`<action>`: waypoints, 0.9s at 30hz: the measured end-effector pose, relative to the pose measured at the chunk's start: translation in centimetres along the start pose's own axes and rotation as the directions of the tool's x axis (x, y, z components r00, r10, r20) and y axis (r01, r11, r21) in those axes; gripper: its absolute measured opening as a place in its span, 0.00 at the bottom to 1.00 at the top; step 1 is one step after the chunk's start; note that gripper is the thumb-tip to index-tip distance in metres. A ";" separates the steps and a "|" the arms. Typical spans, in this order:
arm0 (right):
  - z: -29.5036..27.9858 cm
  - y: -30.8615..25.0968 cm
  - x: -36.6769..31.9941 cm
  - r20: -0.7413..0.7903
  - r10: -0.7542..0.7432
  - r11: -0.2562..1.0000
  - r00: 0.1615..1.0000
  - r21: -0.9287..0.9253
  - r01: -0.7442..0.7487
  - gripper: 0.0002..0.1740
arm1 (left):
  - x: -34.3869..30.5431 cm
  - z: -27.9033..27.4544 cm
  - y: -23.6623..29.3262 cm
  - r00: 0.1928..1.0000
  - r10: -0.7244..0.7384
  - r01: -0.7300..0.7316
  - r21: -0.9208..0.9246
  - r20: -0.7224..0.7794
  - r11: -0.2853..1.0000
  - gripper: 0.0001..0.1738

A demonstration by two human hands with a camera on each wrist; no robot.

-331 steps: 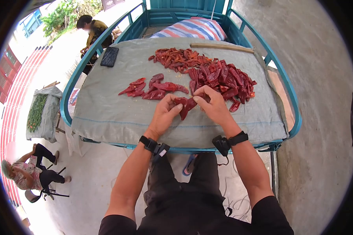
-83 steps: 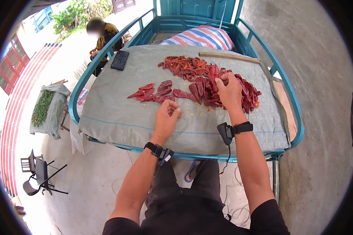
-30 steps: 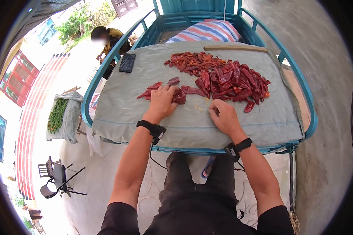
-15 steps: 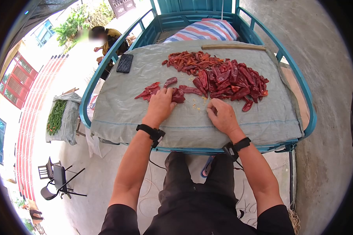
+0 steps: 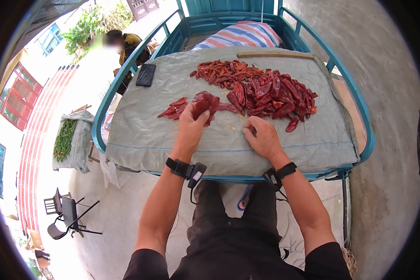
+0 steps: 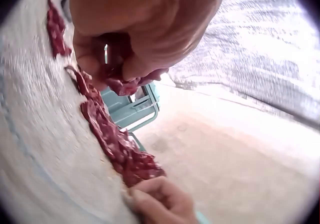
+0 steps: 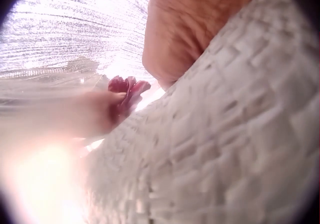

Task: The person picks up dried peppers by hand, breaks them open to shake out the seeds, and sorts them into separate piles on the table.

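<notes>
My left hand (image 5: 192, 128) grips a small bunch of red chili peppers (image 5: 205, 103) between thumb and fingers, held up over the cloth. In the left wrist view the dark red skins of the bunch (image 6: 122, 86) poke out beneath the curled fingers. My right hand (image 5: 265, 138) rests on the grey woven cloth (image 5: 154, 135), its fingers loosely curled and nothing visible in them. Just beyond it lies a heap of whole red peppers (image 5: 280, 95). A few flattened peppers (image 5: 173, 109) lie left of the held bunch.
A pile of torn pepper pieces (image 5: 224, 72) lies behind, near a wooden strip (image 5: 275, 55). A black phone (image 5: 145, 75) sits at the cloth's left. Teal cart rails (image 5: 105, 100) border both sides. Pale seeds (image 5: 230, 125) dot the cloth. A person (image 5: 130, 44) is beyond the left rail.
Half a second ago my left hand lay over the peppers on the cloth; now it has raised a bunch of them. My right hand keeps its place. Earlier, both hands held one pepper.
</notes>
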State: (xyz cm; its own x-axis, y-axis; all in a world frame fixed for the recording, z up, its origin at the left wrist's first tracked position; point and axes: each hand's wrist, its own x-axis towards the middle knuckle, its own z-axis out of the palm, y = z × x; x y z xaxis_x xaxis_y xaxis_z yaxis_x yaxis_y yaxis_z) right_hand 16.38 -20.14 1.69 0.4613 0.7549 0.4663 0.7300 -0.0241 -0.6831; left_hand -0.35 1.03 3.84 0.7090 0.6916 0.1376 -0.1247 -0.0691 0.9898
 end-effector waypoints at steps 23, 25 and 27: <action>-0.7 2.1 0.2 0.066 0.232 0.809 0.971 0.541 -0.230 0.12 | -2.9 7.3 -4.1 0.986 0.031 0.013 -0.257 0.166 0.966 0.20; -1.1 1.8 0.1 0.062 0.270 0.756 0.961 0.604 -0.251 0.10 | -3.0 7.6 -3.8 0.993 -0.035 0.071 -0.330 0.115 0.941 0.20; -1.2 1.8 0.1 0.061 0.294 0.742 0.954 0.614 -0.268 0.08 | -3.0 7.5 -3.8 0.991 -0.047 0.088 -0.355 0.123 0.931 0.19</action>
State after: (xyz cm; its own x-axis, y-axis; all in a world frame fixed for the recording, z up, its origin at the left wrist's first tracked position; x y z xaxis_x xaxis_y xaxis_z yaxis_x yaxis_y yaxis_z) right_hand 18.38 -20.95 1.16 0.6243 0.7526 0.2095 0.1087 0.1819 -0.9773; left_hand 3.18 -6.16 -0.03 0.7938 0.6008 0.0940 -0.2997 0.2521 0.9201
